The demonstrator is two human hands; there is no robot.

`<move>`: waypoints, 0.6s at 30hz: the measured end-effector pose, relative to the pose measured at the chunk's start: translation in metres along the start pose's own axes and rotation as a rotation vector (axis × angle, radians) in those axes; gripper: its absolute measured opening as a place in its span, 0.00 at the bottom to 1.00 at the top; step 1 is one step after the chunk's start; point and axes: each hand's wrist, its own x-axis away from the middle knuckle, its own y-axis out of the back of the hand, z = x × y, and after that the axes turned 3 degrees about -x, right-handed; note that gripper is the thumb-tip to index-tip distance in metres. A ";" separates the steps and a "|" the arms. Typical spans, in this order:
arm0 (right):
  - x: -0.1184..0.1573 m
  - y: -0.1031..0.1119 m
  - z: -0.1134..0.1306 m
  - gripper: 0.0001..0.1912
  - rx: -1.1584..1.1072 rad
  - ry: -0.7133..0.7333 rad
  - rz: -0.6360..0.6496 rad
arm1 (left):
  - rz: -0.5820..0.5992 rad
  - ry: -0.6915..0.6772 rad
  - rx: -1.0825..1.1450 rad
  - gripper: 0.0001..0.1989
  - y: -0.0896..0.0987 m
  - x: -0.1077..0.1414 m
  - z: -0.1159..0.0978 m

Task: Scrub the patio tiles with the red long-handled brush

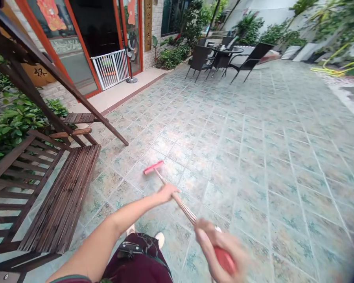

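A long-handled broom [185, 209] slants across the middle of the view, its pale handle striped. Its narrow pink-red head [153, 167] is down at the tiled floor [238, 177]; bristles cannot be made out. My left hand [166, 192] is wrapped around the lower handle, arm stretched forward. Closer to me, my right hand [216, 245] grips the top end, blurred by motion, with a red end piece [225, 260] showing between its fingers.
A wooden swing bench [59, 200] with slanted posts stands close on the left. Ahead are dark chairs [202, 59] around a table [227, 50]. A white gate [111, 70] and a fan [131, 59] stand by the doorway. A yellow hose [332, 70] lies far right.
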 end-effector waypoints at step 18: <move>0.173 0.072 -0.012 0.23 0.206 -0.461 -0.546 | 0.421 -0.109 -0.134 0.13 -0.157 -0.002 -0.113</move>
